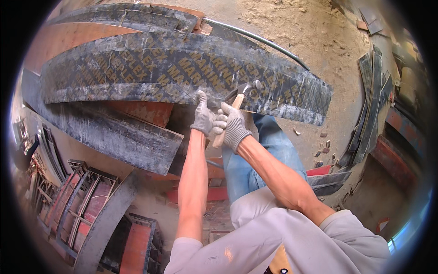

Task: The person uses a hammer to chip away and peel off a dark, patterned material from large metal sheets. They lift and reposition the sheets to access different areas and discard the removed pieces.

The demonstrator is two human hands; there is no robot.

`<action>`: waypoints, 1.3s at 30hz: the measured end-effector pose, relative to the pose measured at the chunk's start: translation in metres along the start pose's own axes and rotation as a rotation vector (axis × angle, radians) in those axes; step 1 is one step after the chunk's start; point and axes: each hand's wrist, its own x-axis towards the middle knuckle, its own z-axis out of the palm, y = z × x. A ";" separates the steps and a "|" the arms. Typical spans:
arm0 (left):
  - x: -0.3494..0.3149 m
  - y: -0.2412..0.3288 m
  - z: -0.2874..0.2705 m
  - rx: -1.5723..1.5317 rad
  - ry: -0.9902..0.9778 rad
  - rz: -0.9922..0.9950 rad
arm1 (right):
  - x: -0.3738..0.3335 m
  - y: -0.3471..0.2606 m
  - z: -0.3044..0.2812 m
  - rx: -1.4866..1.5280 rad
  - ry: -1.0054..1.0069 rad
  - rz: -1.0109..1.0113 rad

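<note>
My right hand (235, 124), in a grey knit glove, is wrapped round the wooden handle of a claw hammer (239, 99). The hammer's metal head is over the lower edge of a long curved plywood board (150, 68) with a dark, printed, whitish-smeared face. Close beside it, my left hand (204, 115), gloved alike, has its thumb stretched up over the board's edge. Its other fingers look curled toward the right hand. What they hold, if anything, is hidden.
Another dark curved board (118, 132) lies beneath at the left. A metal pipe (260, 39) runs behind the plywood. Ribbed curved frames (86, 205) stand lower left; dark strips (368, 105) are piled at right. Small scraps (325, 147) dot the dusty floor.
</note>
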 end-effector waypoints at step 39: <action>0.032 -0.043 -0.007 -0.328 -0.197 0.312 | -0.061 -0.053 -0.139 -1.366 0.168 -1.022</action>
